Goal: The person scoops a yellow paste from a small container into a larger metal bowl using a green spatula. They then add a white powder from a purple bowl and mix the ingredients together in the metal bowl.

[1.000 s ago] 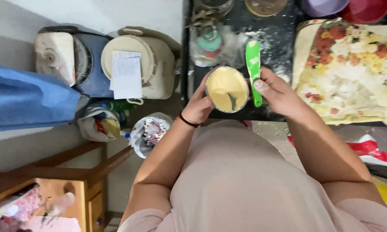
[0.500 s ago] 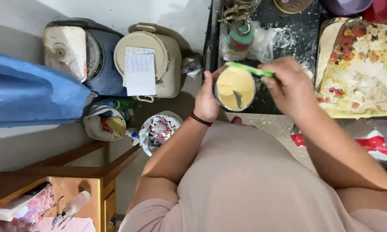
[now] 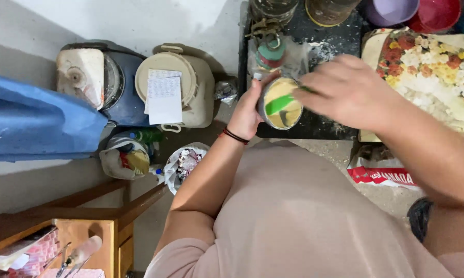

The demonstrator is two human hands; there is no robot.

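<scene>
A cramped home kitchen corner, seen from above: a black table (image 3: 340, 123) dusted with flour stands beside a flowered cloth (image 3: 432, 72), with jars (image 3: 273, 7) and plastic bowls (image 3: 438, 13) along its far edge. On the bare concrete floor (image 3: 36, 180) sit a cream bucket (image 3: 190, 87) with a paper on its lid, a blue drum (image 3: 121, 98), bags of rubbish (image 3: 185, 162) and a wooden chair (image 3: 93, 226). A plain white wall (image 3: 139, 20) closes the space.
</scene>
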